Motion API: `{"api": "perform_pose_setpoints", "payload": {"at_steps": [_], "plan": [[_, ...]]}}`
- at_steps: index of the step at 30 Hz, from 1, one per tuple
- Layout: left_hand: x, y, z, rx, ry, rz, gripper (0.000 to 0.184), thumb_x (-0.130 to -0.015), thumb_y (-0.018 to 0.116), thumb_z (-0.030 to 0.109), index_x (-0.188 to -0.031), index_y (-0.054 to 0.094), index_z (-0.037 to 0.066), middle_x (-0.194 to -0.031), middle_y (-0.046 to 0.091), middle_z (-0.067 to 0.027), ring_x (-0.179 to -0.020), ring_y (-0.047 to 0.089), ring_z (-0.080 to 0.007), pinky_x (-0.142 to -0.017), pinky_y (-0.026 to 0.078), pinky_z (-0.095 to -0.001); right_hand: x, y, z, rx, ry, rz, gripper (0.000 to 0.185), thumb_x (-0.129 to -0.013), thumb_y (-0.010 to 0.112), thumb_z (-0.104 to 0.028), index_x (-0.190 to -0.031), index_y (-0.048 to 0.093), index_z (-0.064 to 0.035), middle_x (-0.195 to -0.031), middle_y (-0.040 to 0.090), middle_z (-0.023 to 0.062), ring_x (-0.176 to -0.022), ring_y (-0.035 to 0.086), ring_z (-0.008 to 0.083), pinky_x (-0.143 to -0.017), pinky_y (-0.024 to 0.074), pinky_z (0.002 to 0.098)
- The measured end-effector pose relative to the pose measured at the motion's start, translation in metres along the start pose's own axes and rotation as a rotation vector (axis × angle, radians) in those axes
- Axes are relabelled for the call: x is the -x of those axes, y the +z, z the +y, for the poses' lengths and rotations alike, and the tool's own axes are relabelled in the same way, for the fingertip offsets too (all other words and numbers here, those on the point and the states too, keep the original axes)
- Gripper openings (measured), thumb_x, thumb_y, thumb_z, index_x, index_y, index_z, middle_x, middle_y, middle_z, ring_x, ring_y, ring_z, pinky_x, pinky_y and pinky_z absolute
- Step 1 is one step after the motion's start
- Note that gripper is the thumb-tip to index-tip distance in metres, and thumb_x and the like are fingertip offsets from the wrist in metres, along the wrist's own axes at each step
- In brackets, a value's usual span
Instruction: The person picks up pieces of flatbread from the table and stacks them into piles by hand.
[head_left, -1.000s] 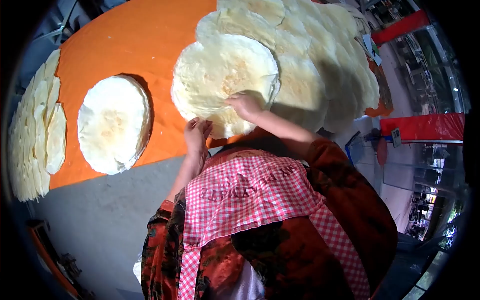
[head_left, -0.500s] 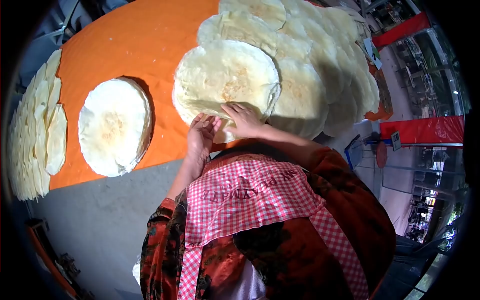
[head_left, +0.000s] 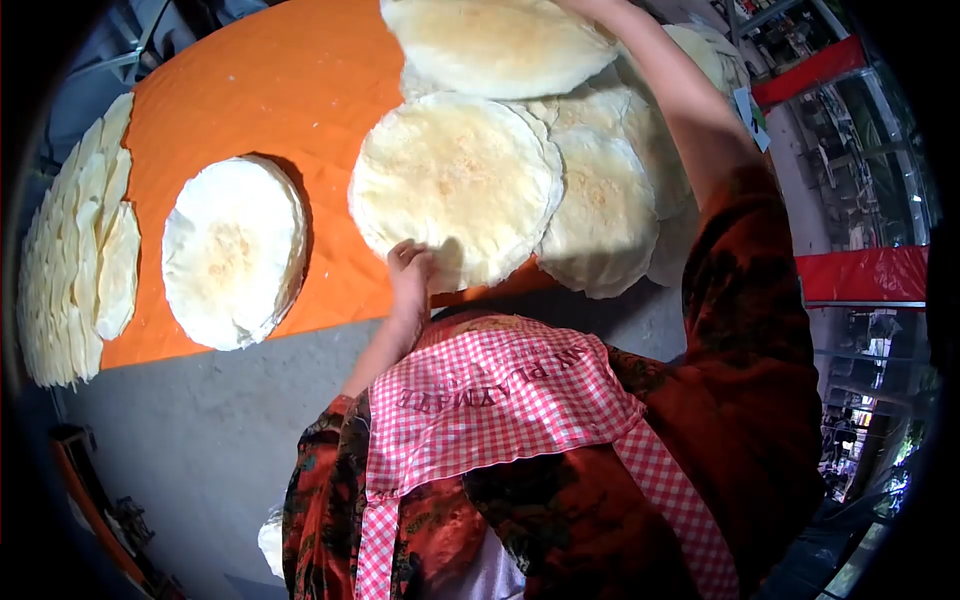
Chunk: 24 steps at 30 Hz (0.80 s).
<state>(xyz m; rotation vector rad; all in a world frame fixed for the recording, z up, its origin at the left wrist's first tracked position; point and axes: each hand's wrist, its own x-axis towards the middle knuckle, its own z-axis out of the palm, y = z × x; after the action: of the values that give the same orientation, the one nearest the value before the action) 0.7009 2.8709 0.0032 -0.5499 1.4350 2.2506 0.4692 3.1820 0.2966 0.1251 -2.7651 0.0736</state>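
A round, pale flatbread (head_left: pixel 455 190) lies on top of an overlapping pile at the near edge of the table. At its lower left rim is my left hand (head_left: pixel 408 272), fingers bent and closed on the edge. My right arm reaches far forward to the top of the view. There my right hand (head_left: pixel 592 6) is at the far edge of another thin flatbread (head_left: pixel 500 48), which looks lifted and tilted above the pile. The right fingertips are cut off by the frame's upper border.
An orange cloth (head_left: pixel 260 80) covers the table. A separate round stack of flatbreads (head_left: pixel 232 255) stands left of my left hand. More flatbreads (head_left: pixel 75 250) overlap at the far left, and others (head_left: pixel 600 205) spread to the right. Red-covered barriers (head_left: pixel 865 275) stand at the right.
My right hand has left the near rim of the pile and swung forward and right, to the far side, with a flatbread. My left hand has stayed near the rim, its fingers now bent over it.
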Motion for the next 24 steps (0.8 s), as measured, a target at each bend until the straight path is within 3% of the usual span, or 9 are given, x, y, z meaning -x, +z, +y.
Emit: {"api": "perform_pose_setpoints", "payload": {"at_steps": [3,7,9,12,14,16,18,21,24], "plan": [[-0.002,-0.019,-0.022,-0.167,0.135,0.122,0.041,-0.083,0.054,0.002,-0.121,0.040,-0.001,-0.113,0.050,-0.0138,-0.099,0.053,-0.0200,-0.085,0.045,-0.0297,0.045,-0.014,-0.044,0.112,-0.160,-0.183,0.024,-0.082,0.060,-0.019,-0.103,0.068,-0.0110,-0.086,0.066,0.0149,-0.080,0.064,0.0311,-0.072,0.0499,0.0405],[0.009,-0.015,-0.010,-0.015,0.097,0.118,0.036,-0.084,0.051,0.002,-0.118,0.041,-0.003,-0.106,0.051,-0.0132,-0.086,0.054,-0.0175,-0.079,0.047,-0.0270,0.178,0.070,-0.096,-0.344,0.169,-0.297,0.037,-0.087,0.048,0.001,-0.114,0.066,-0.0158,-0.108,0.065,0.0128,-0.098,0.062,0.0244,-0.087,0.0482,0.0328],[0.010,-0.009,0.000,0.071,0.016,0.121,0.035,-0.084,0.050,0.002,-0.117,0.042,-0.004,-0.103,0.053,-0.0131,-0.083,0.055,-0.0180,-0.078,0.048,-0.0276,0.240,0.119,-0.121,-0.441,0.052,-0.246,0.038,-0.085,0.048,0.007,-0.102,0.070,-0.0189,-0.081,0.065,0.0092,-0.069,0.063,0.0188,-0.067,0.0547,0.0329],[0.002,-0.009,0.002,0.134,-0.079,0.126,0.031,-0.083,0.049,0.001,-0.114,0.043,-0.003,-0.097,0.054,-0.0125,-0.080,0.055,-0.0195,-0.075,0.050,-0.0290,0.306,0.200,-0.117,-0.208,-0.283,-0.103,0.028,-0.083,0.051,0.002,-0.099,0.070,-0.0115,-0.097,0.069,0.0108,-0.083,0.066,0.0221,-0.075,0.0538,0.0335],[-0.006,-0.015,-0.003,0.178,-0.115,0.074,0.028,-0.083,0.049,0.001,-0.111,0.043,-0.002,-0.094,0.054,-0.0119,-0.080,0.055,-0.0204,-0.073,0.050,-0.0302,0.293,0.190,-0.114,-0.286,-0.067,-0.354,0.031,-0.082,0.050,0.003,-0.101,0.069,-0.0125,-0.097,0.069,0.0104,-0.079,0.067,0.0224,-0.068,0.0543,0.0317],[0.003,-0.012,0.006,0.167,-0.128,0.075,0.025,-0.083,0.049,0.002,-0.108,0.044,-0.002,-0.091,0.053,-0.0109,-0.079,0.055,-0.0209,-0.074,0.051,-0.0309,0.280,0.159,-0.119,-0.244,-0.117,-0.160,0.027,-0.081,0.052,0.002,-0.097,0.069,-0.0111,-0.092,0.069,0.0095,-0.080,0.067,0.0241,-0.069,0.0556,0.0313],[-0.002,-0.007,0.011,0.128,-0.088,0.043,0.023,-0.084,0.048,0.002,-0.106,0.044,-0.001,-0.089,0.054,-0.0107,-0.080,0.056,-0.0224,-0.076,0.051,-0.0329,0.289,0.166,-0.127,-0.210,-0.157,-0.304,0.027,-0.082,0.054,-0.001,-0.105,0.064,-0.0078,-0.110,0.064,0.0129,-0.100,0.062,0.0266,-0.081,0.0529,0.0364],[-0.009,-0.006,0.006,0.076,-0.040,-0.009,0.022,-0.084,0.048,0.002,-0.106,0.045,0.000,-0.089,0.057,-0.0115,-0.084,0.059,-0.0252,-0.080,0.052,-0.0363,0.319,0.169,-0.148,-0.213,-0.153,-0.582,0.074,-0.078,0.063,-0.035,-0.138,0.034,-0.0039,-0.145,0.031,0.0127,-0.133,0.030,0.0314,-0.105,0.0279,0.0524],[0.002,0.002,0.023,0.214,-0.091,-0.037,0.023,-0.085,0.049,0.001,-0.107,0.046,0.001,-0.090,0.057,-0.0121,-0.085,0.059,-0.0258,-0.080,0.051,-0.0362,0.328,0.175,-0.153,-0.274,-0.117,-0.454,0.076,-0.080,0.060,-0.038,-0.142,0.029,-0.0060,-0.145,0.030,0.0167,-0.133,0.030,0.0344,-0.105,0.0266,0.0546]]}}
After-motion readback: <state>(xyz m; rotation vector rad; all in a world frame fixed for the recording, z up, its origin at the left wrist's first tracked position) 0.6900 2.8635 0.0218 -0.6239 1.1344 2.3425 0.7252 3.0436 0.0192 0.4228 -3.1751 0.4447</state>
